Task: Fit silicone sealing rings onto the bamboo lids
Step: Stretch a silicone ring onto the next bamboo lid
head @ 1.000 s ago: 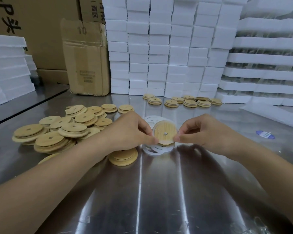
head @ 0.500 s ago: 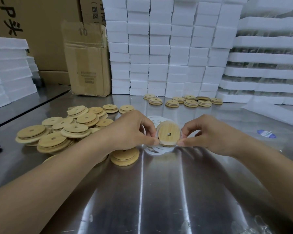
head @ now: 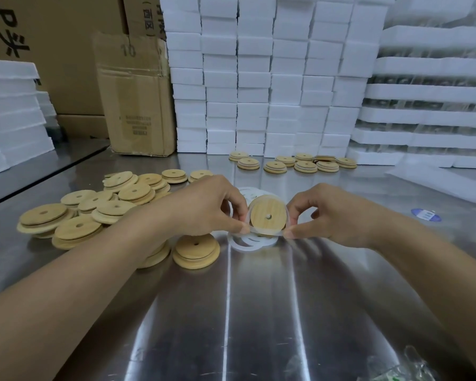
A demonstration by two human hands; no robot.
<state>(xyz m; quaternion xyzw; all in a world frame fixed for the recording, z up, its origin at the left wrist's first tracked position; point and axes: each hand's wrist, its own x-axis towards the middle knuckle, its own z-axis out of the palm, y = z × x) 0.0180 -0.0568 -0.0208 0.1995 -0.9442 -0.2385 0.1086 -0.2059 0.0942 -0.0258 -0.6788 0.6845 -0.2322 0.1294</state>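
A round bamboo lid (head: 267, 217) with a small centre hole is held upright above the steel table. A translucent silicone ring (head: 265, 231) is stretched around its rim. My left hand (head: 209, 206) pinches the lid and ring at the left edge, and my right hand (head: 327, 213) pinches them at the right edge. Under the lid lies a small heap of loose white rings (head: 246, 243). One bare lid (head: 196, 251) sits just left of that heap. A big pile of bare lids (head: 94, 207) spreads at the left.
A row of lids (head: 294, 163) stands at the back in front of stacked white foam boxes (head: 259, 78). A cardboard box (head: 134, 97) stands back left. A blue label (head: 426, 215) lies at the right. Clear plastic wrap (head: 407, 364) lies near the front right edge.
The lid has tilted more upright between my fingers, and the ring is stretched lower around its bottom edge. Both hands stay in nearly the same place.
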